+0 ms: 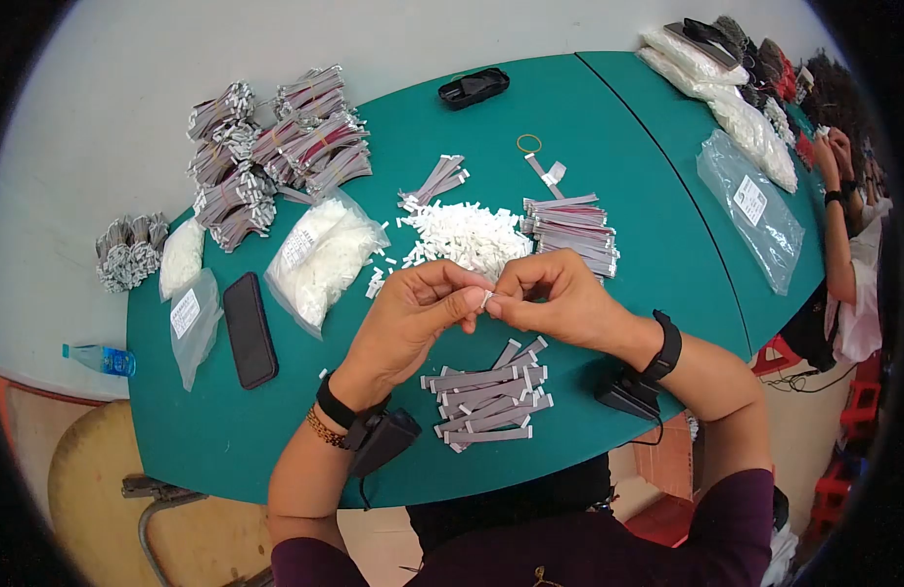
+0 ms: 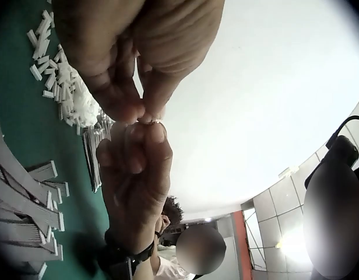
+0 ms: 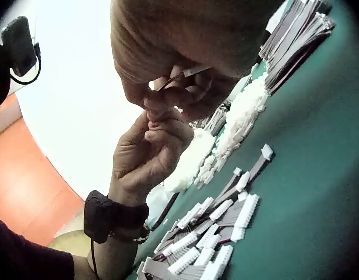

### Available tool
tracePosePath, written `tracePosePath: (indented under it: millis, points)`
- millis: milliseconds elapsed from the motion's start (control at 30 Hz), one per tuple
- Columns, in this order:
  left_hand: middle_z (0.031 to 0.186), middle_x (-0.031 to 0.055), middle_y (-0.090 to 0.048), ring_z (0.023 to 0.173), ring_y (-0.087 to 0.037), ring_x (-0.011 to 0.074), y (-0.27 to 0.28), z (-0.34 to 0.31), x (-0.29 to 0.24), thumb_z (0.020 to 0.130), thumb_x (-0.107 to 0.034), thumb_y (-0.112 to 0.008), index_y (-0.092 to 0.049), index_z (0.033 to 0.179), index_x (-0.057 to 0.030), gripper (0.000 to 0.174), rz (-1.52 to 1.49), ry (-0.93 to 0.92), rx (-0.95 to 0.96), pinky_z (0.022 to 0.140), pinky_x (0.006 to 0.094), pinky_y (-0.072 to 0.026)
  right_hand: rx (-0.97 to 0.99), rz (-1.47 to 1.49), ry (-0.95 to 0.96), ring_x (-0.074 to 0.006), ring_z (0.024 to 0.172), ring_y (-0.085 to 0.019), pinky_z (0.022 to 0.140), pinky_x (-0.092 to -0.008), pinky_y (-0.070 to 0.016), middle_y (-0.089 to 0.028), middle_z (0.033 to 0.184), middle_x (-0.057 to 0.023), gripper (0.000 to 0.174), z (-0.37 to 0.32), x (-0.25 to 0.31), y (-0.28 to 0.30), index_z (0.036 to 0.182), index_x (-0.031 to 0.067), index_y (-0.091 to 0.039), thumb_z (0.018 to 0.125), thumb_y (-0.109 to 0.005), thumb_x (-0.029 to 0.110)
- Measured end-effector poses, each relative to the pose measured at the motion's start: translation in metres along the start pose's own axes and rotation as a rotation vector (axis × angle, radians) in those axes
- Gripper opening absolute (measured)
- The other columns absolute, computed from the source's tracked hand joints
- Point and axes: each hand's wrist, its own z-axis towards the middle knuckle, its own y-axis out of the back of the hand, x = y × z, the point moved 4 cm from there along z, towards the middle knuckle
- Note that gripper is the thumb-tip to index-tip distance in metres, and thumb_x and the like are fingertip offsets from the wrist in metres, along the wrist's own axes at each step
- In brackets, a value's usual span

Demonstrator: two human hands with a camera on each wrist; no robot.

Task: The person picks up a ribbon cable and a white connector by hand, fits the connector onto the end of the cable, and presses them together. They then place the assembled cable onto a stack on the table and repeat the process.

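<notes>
Both hands meet above the green table. In the head view the left hand [image 1: 410, 315] and the right hand [image 1: 560, 301] pinch a small white connector [image 1: 486, 299] between their thumbs and fingertips. A short grey cable [image 3: 175, 80] with a white end runs inside the right hand's fingers in the right wrist view. Just beyond the hands lies a heap of small white pieces [image 1: 464, 235]; nearer the body is a loose pile of grey ribbon cables [image 1: 486, 396] with white connectors. The fingertips cover most of the pinched connector.
Cable bundles [image 1: 569, 230] lie right of the heap, with more stacked bundles [image 1: 315, 137] at the back left. Plastic bags [image 1: 320, 256], a black phone [image 1: 249, 331], a black pouch [image 1: 474, 88] and a rubber band [image 1: 529, 144] are on the table. Another person's arm [image 1: 836, 235] shows at right.
</notes>
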Motion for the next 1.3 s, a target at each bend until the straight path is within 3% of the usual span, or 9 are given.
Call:
tracePosePath:
  millis: [433,1000,1300]
  points:
    - [0.084,0.0059,-0.063,0.072,-0.055,0.0094,-0.0066,-0.0001,0.0058,0.087,-0.009,-0.061,-0.061,0.096,0.0011,0.014,0.062,-0.123,-0.131,0.066,0.0227,-0.0447,-0.059,-0.052,0.018,0.0009,0.052,-0.038,0.044,-0.0194,-0.0274,-0.048,0.057,0.0069,0.024,-0.0001,-0.0017,0.0016,0.066,0.0025,-0.057,0.085,-0.063,0.016]
    - [0.085,0.0049,-0.063,0.072,-0.054,0.0089,-0.0045,0.0014,0.0048,0.087,-0.01,-0.062,-0.06,0.097,0.0005,0.014,0.022,-0.089,-0.095,0.066,0.0226,-0.0446,-0.012,-0.011,-0.018,-0.0004,0.051,-0.042,0.044,-0.0192,-0.0298,-0.051,0.057,0.0041,0.022,0.0026,-0.0034,0.0029,0.069,0.0032,-0.059,0.086,-0.062,0.017]
    - [0.085,0.0051,-0.062,0.072,-0.054,0.0089,-0.005,0.0006,0.0024,0.087,-0.009,-0.061,-0.06,0.098,0.0006,0.015,0.043,-0.088,-0.069,0.066,0.0227,-0.0445,0.036,0.022,-0.087,-0.0021,0.054,-0.044,0.048,-0.02,-0.0299,-0.052,0.06,0.0031,0.015,0.0022,0.0028,0.0033,0.072,0.0022,-0.061,0.084,-0.064,0.011]
